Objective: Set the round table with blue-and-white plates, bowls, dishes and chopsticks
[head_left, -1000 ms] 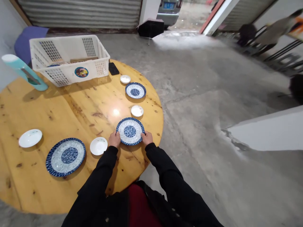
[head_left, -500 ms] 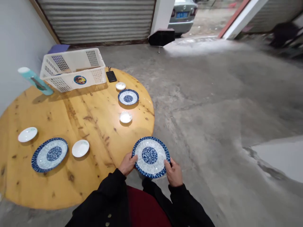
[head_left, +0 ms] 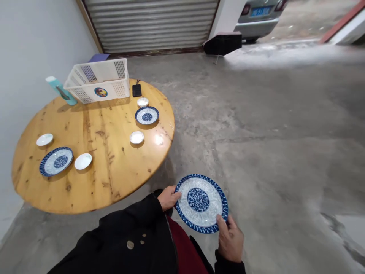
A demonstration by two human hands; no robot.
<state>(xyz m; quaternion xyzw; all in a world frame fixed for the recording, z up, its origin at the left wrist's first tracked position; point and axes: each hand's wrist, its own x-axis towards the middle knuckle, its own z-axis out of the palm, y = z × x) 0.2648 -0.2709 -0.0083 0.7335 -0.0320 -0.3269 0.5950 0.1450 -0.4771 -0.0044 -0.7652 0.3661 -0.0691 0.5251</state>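
Observation:
Both hands grip a blue-and-white patterned plate by its rim, off the table and above the concrete floor. My left hand is closed on its left edge, thumb on top. On the lower right edge, my right hand is closed the same way; the fingers beneath the plate are hidden. A similar plate lies at the table's right side, between a small white dish and another small dish. At the table's left lies a further patterned plate, flanked by a white dish and a second dish.
The round wooden table stands to my left. On its far side are a white plastic basket, a turquoise bottle and a black phone-like object. A black umbrella rests on the floor near a parked car.
My body has moved back and right from the table, and both hands have carried the plate along. The plate is now tilted lower on its right side. Things on the table stay put.

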